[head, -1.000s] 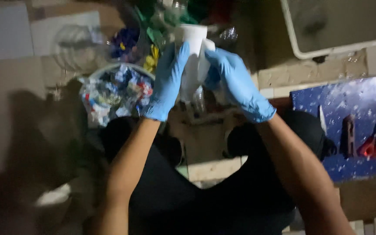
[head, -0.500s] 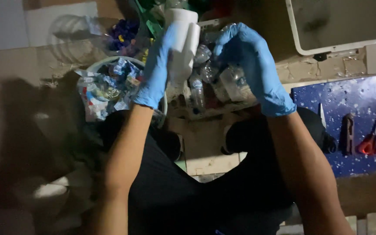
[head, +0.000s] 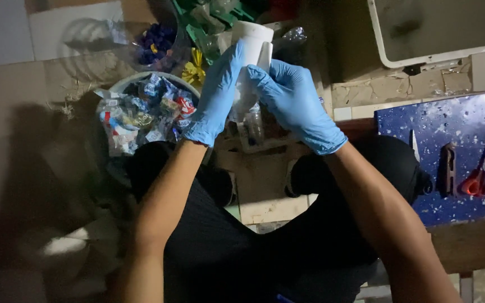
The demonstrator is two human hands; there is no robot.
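Holding a white plastic bottle (head: pixel 250 50) between two blue-gloved hands, head view.

Seen from the head camera: smooth, matte white cylinder, upright with a slight tilt, pale loose strip or label edge along its right side, lower end hidden behind the palms. Left hand (head: pixel 215 95) in thin, creased blue glove, wrapped up the bottle's left flank, fingers closed against it, forearm bare and angled up from below. Right hand (head: pixel 294 101) likewise gloved, fingers curled shut on the bottle's right side and the strip, wrist bent inward. Just left of the left hand, a round pale bowl (head: pixel 120 84) heaped with crinkled, glossy wrappers. Well right of the right hand, a speckled blue board (head: pixel 450 120) carrying red-handled scissors (head: pixel 478 174) and a dark tool (head: pixel 449 168).
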